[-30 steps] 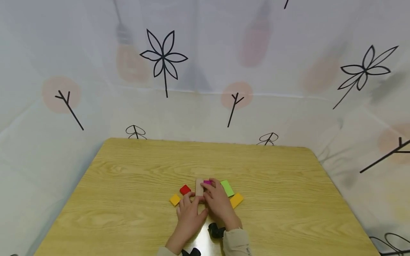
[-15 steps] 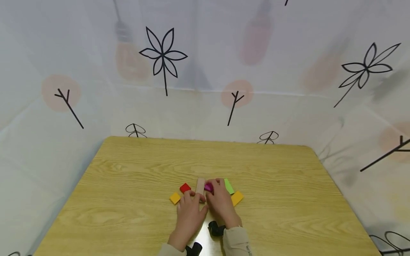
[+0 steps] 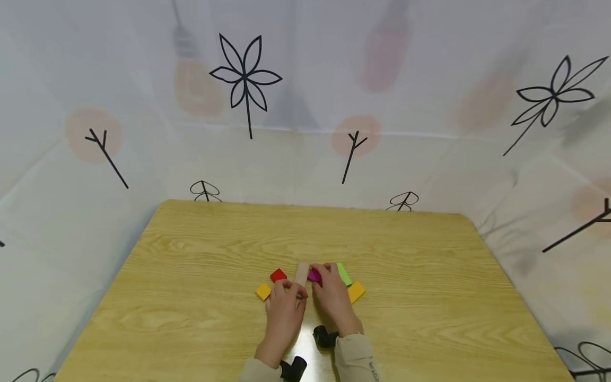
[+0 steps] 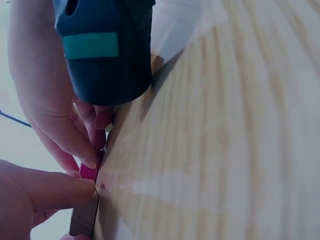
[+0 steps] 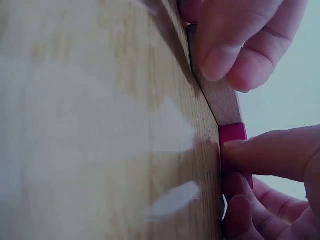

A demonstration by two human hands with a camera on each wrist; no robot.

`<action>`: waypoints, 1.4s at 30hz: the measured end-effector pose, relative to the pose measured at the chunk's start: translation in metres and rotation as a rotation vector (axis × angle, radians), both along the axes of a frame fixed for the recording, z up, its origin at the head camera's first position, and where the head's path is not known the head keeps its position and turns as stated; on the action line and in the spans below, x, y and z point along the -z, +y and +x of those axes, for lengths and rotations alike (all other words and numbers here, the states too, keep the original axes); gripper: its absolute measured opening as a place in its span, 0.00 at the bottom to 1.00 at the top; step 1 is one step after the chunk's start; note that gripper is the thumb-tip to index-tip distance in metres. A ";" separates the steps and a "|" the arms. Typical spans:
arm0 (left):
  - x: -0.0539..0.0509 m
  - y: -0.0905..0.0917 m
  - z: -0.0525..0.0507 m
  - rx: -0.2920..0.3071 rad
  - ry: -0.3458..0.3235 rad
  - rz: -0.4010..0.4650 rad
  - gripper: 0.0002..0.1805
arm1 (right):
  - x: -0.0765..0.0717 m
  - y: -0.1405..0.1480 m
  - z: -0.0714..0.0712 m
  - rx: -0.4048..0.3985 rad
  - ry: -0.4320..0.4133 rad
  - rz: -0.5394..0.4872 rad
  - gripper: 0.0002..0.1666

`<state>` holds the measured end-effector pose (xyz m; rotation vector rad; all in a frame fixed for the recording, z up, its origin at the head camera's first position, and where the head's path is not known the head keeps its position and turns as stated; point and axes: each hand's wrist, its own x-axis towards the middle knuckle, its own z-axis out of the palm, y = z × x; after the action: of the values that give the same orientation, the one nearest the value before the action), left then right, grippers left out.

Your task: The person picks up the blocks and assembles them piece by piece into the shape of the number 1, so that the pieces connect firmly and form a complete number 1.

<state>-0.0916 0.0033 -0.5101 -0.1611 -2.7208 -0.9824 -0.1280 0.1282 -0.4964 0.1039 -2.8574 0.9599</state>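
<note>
A plain wooden block [image 3: 302, 271] lies on the table, its far end leaning to the right. My left hand [image 3: 284, 313] pinches its near part between thumb and fingers. My right hand [image 3: 334, 297] holds a magenta block [image 3: 314, 276] just right of the wooden one. In the right wrist view, the magenta block [image 5: 233, 131] meets the end of the wooden block [image 5: 220, 102] at an angle. The left wrist view shows the thumb on the wooden block [image 4: 84, 219], while fingers partly cover the magenta block [image 4: 90, 172].
Left of the hands lie a red block [image 3: 278, 275] and a yellow block [image 3: 263, 291]. To the right are a green block [image 3: 344, 274] and a longer yellow block [image 3: 356, 291], both close to the right hand. A printed cloth [image 3: 296, 170] hangs behind the table [image 3: 215, 244].
The wooden block has turned so its far end tilts rightward. The magenta block has been turned beside it by the right hand. The surrounding coloured blocks stay put.
</note>
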 end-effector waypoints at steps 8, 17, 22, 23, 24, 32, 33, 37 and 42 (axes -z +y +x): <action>-0.003 0.001 0.001 -0.037 -0.012 0.001 0.08 | -0.003 0.006 -0.001 0.006 0.010 -0.011 0.21; -0.005 0.002 0.004 -0.083 -0.028 0.008 0.10 | -0.013 0.014 0.000 0.102 0.090 -0.046 0.17; -0.008 0.002 0.003 -0.089 -0.062 -0.014 0.16 | -0.009 0.025 0.000 0.194 0.044 -0.016 0.19; -0.008 0.002 0.003 -0.088 -0.073 -0.023 0.18 | -0.009 0.027 0.000 0.203 0.022 -0.006 0.20; -0.009 0.001 0.002 -0.085 -0.083 -0.029 0.19 | -0.008 0.029 0.000 0.212 -0.008 -0.003 0.21; -0.010 0.000 0.002 -0.079 -0.102 -0.060 0.20 | -0.010 0.036 0.000 0.209 -0.113 0.001 0.27; -0.010 -0.001 0.002 -0.080 -0.112 -0.058 0.19 | -0.010 0.036 0.000 0.208 -0.116 0.006 0.28; -0.012 -0.001 0.001 -0.080 -0.168 -0.048 0.20 | -0.008 0.037 0.000 0.195 -0.114 0.064 0.28; -0.016 -0.005 0.001 -0.063 -0.229 -0.030 0.20 | -0.006 0.037 -0.002 0.189 -0.106 0.091 0.27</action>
<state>-0.0911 -0.0015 -0.4944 0.0343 -2.9268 -0.9984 -0.1297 0.1654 -0.4908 -0.2106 -2.9398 0.8228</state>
